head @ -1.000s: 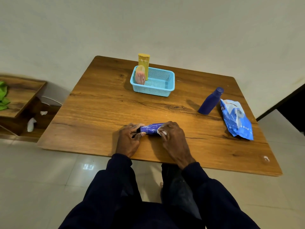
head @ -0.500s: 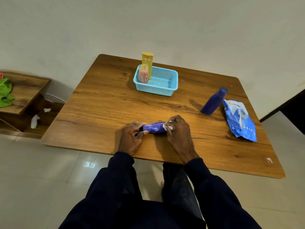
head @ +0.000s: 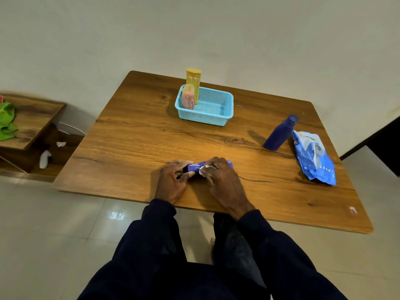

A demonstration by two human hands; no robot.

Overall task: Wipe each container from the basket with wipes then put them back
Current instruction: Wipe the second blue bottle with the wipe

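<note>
Step in hand, as judged: wiping one container, with the return to the basket not yet begun.

Position: the purple tube (head: 195, 166) lies on its side at the near middle of the worktop (head: 134, 144), well apart from the blue basket (head: 205, 119) at the far side.

Hands: the two are close together, both on the tube. The left hand (head: 173, 180) grips the tube's left end with its fingers curled round it. The right hand (head: 223, 180) is curled over the right part and pinches a white wipe (head: 205, 169) against the tube. The fingers hide most of the wipe, so it may wrap right round the tube or only cover the top.

Method note (judgement):
- The left hand should act as the anchor and roll the tube a little between strokes, so that the side lying on the worktop comes up.
- The right hand should draw the wipe along the full length, out past the far-right tip.
- The end under the left fingers gets no wipe in this grip. The hands need to swap ends before the tube is called done.

Others: a yellow container (head: 193, 81) and a pink container (head: 188, 99) stand in the basket's left end. A dark blue bottle (head: 280, 134) stands on the worktop at the right, just beside the wipes pack (head: 313, 158).
</note>
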